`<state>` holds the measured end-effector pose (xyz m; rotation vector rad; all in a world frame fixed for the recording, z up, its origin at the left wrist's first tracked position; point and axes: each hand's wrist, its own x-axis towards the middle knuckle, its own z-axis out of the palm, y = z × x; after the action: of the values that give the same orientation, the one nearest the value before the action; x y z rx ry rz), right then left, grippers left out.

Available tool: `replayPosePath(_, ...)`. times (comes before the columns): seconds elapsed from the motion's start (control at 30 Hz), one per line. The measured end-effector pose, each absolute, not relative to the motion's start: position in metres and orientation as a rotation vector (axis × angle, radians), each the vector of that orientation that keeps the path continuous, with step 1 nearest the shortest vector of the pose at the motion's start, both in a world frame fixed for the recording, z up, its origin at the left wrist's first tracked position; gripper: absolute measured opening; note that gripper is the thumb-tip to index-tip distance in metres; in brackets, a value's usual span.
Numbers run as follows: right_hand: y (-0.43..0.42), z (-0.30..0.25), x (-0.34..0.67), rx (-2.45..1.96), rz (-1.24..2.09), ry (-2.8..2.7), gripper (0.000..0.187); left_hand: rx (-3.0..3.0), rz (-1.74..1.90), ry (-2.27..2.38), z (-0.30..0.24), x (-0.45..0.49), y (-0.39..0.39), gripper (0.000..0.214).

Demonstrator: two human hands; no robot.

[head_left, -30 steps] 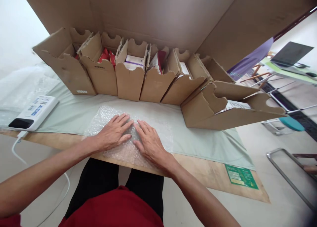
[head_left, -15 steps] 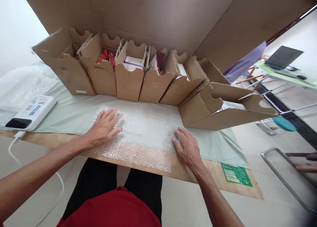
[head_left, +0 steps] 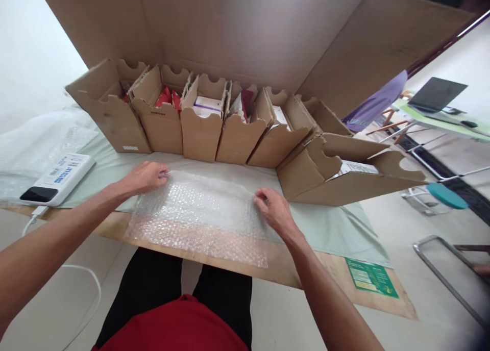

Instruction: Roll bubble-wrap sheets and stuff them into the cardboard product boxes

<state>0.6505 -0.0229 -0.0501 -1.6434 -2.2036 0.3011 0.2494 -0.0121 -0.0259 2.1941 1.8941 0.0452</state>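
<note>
A clear sheet of bubble wrap point(head_left: 199, 213) lies spread over the green cloth and the wooden front edge of the table, its near side reaching the edge. My left hand point(head_left: 149, 177) pinches its far left corner with closed fingers. At the far right corner, my right hand point(head_left: 270, 205) grips the sheet between thumb and fingers. The far edge runs between both hands and looks slightly raised.
Cardboard bins point(head_left: 201, 136) holding packets and small boxes line the back, with another bin point(head_left: 344, 182) angled at the right. A white power bank point(head_left: 57, 180) with a cable sits left, near more bubble wrap point(head_left: 46, 136). A green label point(head_left: 371, 277) marks the right edge.
My left hand has gone from lying flat on the bubble wrap to pinching its far left corner. My right hand has moved slightly left and closed on the right corner.
</note>
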Motion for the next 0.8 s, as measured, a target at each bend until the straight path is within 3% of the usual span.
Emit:
replayPosePath(0.17, -0.002, -0.034, 0.649, -1.690, 0.249, -2.044, 0.018, 2.130, 0.156, 1.893, -0.015, 0.248, -0.004, 0.035)
replayPosePath(0.4, 0.011, -0.053, 0.650, -1.710, 0.122, -2.087, 0.040, 2.199, 0.314, 2.071, -0.035, 0.261, -0.005, 0.057)
replayPosePath(0.57, -0.010, -0.052, 0.623, -1.530, 0.023, -2.203, 0.044, 2.588, 0.562, 1.829, -0.047, 0.300, -0.028, 0.050)
replayPosePath(0.8, -0.017, -0.065, 0.547, -1.407, 0.243, -2.581, 0.057, 2.697, 0.193, 1.493, -0.075, 0.351, -0.033, 0.061)
